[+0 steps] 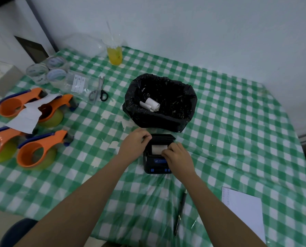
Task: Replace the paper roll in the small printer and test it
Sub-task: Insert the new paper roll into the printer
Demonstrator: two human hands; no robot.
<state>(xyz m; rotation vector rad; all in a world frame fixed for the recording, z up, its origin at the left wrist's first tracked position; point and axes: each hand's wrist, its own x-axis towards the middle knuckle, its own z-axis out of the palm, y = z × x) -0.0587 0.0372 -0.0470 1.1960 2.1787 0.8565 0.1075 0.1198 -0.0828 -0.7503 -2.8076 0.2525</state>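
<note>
A small black printer [157, 165] with blue buttons sits on the green checked tablecloth, its lid tipped open toward the far side. A white paper roll [159, 148] lies in the open compartment. My left hand [134, 145] grips the printer's left side near the lid hinge. My right hand [179, 155] rests on the right of the compartment, fingertips touching the front edge of the paper. Behind the printer, a black-bagged bin [159, 120] holds a discarded curl of white paper [149, 104].
Several orange tape dispensers [36, 150] and torn paper lie at left. Scissors [99, 90], clear tape rolls [47, 72], a bag of small parts and a yellow drink cup [115, 54] stand at the back. A pen [180, 211] and a white sheet [245, 211] lie near right.
</note>
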